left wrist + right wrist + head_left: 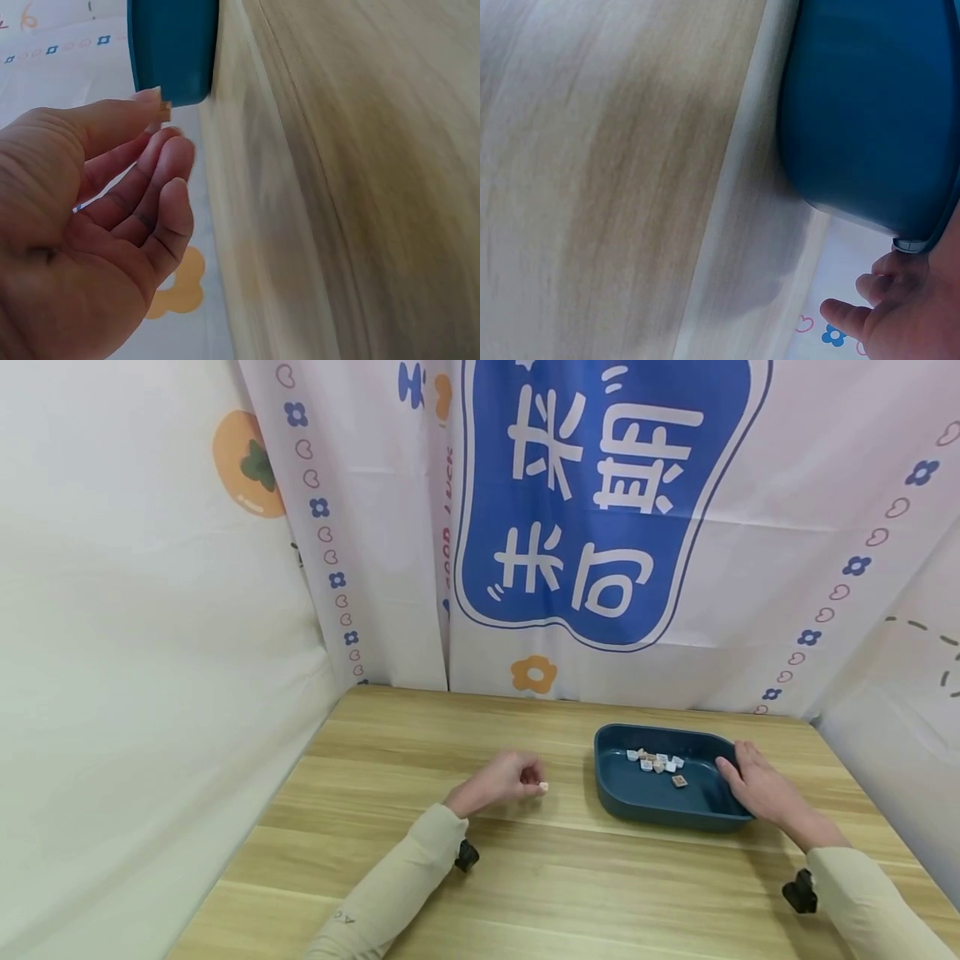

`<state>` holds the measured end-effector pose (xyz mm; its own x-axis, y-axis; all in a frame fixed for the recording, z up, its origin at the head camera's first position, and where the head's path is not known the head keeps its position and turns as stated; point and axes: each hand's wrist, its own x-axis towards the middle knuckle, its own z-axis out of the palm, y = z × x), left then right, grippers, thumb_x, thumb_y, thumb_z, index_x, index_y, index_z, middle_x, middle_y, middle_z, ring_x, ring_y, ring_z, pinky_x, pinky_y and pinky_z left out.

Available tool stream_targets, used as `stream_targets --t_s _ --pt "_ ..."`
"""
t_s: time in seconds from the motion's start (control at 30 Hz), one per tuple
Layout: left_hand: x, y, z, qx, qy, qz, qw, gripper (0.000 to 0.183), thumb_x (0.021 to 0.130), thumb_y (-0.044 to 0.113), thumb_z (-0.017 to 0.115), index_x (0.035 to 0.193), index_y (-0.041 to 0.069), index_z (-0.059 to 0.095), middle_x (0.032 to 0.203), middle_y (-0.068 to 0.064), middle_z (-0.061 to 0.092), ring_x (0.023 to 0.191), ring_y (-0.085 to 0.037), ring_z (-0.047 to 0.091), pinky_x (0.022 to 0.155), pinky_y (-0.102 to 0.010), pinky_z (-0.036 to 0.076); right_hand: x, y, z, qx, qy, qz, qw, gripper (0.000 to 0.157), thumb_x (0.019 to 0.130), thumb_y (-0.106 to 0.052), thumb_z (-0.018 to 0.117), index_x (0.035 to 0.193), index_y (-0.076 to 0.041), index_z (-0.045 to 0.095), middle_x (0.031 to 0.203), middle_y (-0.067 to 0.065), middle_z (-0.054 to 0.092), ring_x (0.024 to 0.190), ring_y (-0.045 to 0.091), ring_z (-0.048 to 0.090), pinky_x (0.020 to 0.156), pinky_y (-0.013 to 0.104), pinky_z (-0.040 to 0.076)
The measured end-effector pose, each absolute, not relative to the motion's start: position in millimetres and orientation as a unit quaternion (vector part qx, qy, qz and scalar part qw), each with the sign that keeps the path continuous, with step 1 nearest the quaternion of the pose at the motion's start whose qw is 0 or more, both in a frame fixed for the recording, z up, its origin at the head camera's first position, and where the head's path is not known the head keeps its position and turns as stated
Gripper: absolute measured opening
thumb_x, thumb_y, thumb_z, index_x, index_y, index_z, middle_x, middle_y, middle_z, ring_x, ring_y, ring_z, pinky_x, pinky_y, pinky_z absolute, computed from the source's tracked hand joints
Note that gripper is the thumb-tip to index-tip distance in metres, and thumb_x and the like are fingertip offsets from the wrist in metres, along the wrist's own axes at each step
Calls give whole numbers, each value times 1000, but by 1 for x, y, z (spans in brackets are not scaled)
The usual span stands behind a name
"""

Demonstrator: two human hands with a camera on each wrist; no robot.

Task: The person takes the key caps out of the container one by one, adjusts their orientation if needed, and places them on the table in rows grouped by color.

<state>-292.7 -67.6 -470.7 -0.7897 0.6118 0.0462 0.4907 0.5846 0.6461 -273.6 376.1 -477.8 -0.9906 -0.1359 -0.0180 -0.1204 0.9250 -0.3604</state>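
Observation:
A small block [165, 112], tan in the left wrist view and pale in the head view, is pinched between the thumb and index finger of my left hand [504, 781]. That hand is just above the table, left of a dark blue tray [667, 817]. Several small white and brown blocks [658, 765] lie inside the tray, most of them bunched toward its back left. At the tray's right end, my right hand [768, 789] grips the rim, thumb on the rim and the other fingers outside. The right wrist view shows the tray's outer wall [870, 112] and part of that hand.
The wood-grain table [570, 893] carries the tray on its right half. A printed white curtain [390, 610] hangs along the back edge. White cloth [150, 693] also hangs on the left side, and more at the right.

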Motion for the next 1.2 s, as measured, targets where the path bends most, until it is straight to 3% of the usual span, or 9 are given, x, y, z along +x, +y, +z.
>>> stream_targets --t_s 1.2 --pt "-285 -75 -479 296 911 240 157 11 91 27 70 95 20 63 82 9 63 73 -5 58 66 -20 49 -275 375 -477 -55 982 -179 28 84 106 -50 22 146 21 6 150 45 5 141 58 11 112 68 17"
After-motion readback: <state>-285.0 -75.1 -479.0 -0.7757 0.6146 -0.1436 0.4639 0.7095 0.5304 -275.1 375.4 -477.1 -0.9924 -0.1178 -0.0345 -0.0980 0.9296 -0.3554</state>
